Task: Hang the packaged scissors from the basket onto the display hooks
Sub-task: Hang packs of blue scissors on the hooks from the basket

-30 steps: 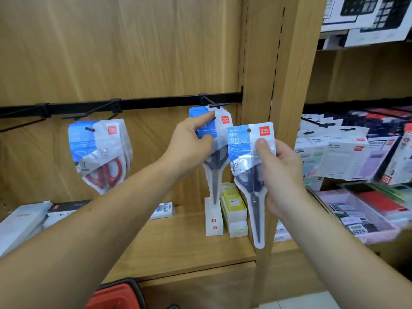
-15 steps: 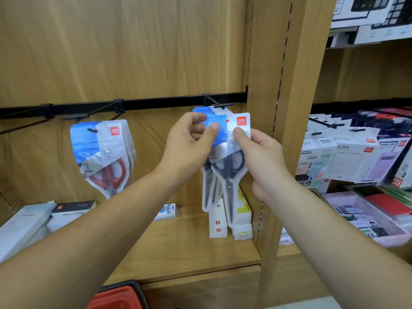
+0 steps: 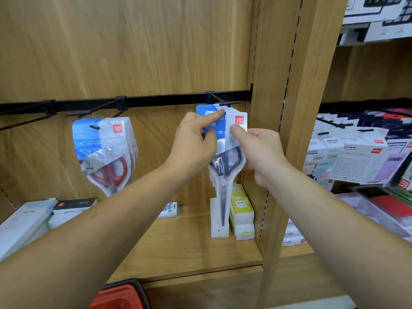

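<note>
At the left of the frame a bundle of red-handled scissor packs (image 3: 104, 152) hangs from one black hook (image 3: 94, 127) on the rail (image 3: 156, 101), untouched. At the bottom edge, left of centre, the red basket (image 3: 118, 296) pokes into view (its contents are hidden). Moving to the centre, the left hand (image 3: 194, 144) is raised to the top of the dark-handled scissors pack (image 3: 226, 157), its fingers (image 3: 214, 115) pinched on the blue header card with the forefinger stretched up toward the hole. Just above sits the right-hand hook (image 3: 225, 103), its tip close over the card. The right hand (image 3: 258, 150) grips the pack's right edge, thumb pressed on the front below the red logo. A second ago this pack was held out in front of the upright post, well clear of the hook, while the left hand steadied the packs already hanging; half a second ago it had swung in against them. Now it lies flush over that stack, header right under the hook tip, so the threading step looks all but done, though whether the hole is on the wire cannot be told. At the far right, boxed calculators (image 3: 347, 161) fill the neighbouring bay.
</note>
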